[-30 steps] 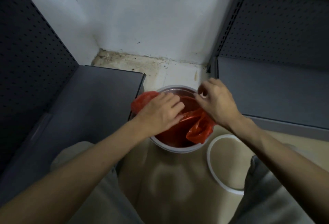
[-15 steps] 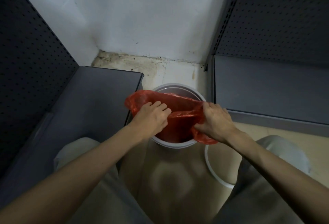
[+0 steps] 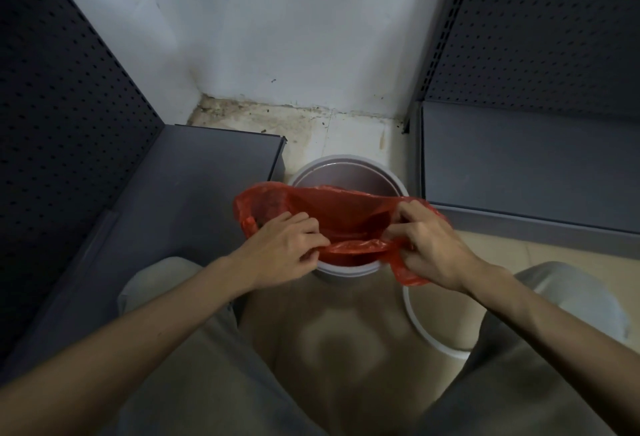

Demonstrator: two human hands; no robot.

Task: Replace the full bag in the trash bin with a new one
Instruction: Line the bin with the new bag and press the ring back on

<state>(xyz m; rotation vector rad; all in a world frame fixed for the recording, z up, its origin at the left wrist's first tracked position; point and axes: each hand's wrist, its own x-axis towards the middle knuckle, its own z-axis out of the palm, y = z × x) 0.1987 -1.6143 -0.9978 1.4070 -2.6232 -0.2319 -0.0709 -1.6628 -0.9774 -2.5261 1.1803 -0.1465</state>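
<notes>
Head view, count first: one round white trash bin (image 3: 346, 271), one red plastic bag (image 3: 332, 210), one loose white ring (image 3: 420, 328), two grey shelf bases, two hands. Bin stands on the tiled floor (image 3: 346, 137) in the gap between the left shelf base (image 3: 194, 200) and the right shelf base (image 3: 526, 165), near the white wall corner. Bag sits in the bin mouth, its opening stretched sideways across the near part of the rim; far inner wall of the bin is bare. Ring lies flat on the floor just right of the bin, partly hidden by the right forearm.

Left hand (image 3: 284, 248): palm down, fingers curled, pinching the bag's near-left edge at the rim; a flap of bag bulges out past its knuckles to the left. Right hand (image 3: 429, 245): fingers clenched on the bag's right edge, loose corner of film hanging below the palm outside the bin. Both forearms reach in from the lower corners, converging on the bin. Knees in grey trousers either side.
</notes>
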